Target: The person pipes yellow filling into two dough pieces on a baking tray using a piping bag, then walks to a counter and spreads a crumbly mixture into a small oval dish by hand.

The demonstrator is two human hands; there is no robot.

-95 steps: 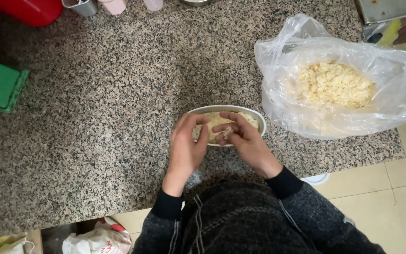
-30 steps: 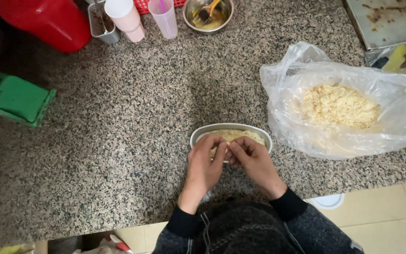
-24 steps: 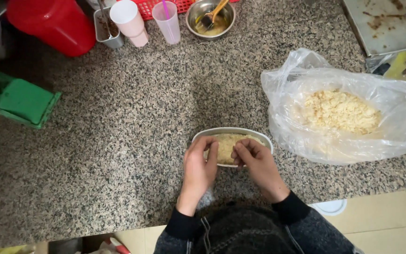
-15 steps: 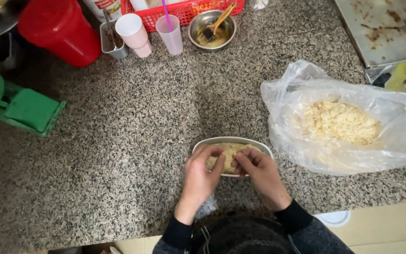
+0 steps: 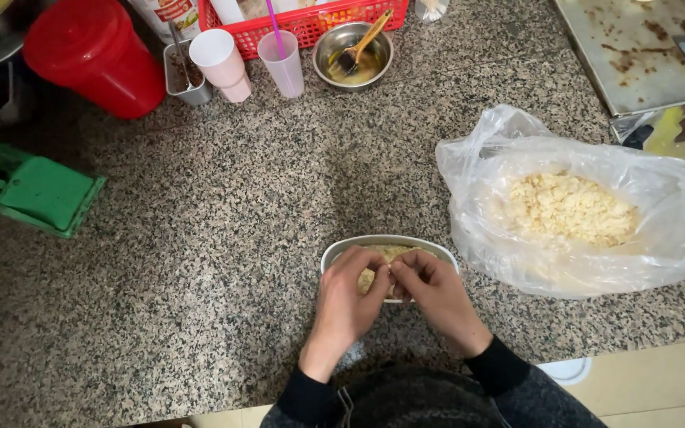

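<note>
Pressing pale dough [image 5: 374, 273] into the oval tin [image 5: 390, 242] on the tabletop [image 5: 200, 238] is judged underway; it is pinched by left hand [image 5: 346, 297] and right hand [image 5: 434, 289], fingertips together. Even, gentle pressure is called for next.

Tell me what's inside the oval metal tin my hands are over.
The oval metal tin holds pale yellowish crumbly dough, visible along its far side. The left hand and right hand cover the near half, so what lies beneath them cannot be seen.

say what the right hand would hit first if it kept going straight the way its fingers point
The right hand points up-left, so it would most likely meet the fingertips of the left hand, over the crumbly filling in the oval tin.
</note>
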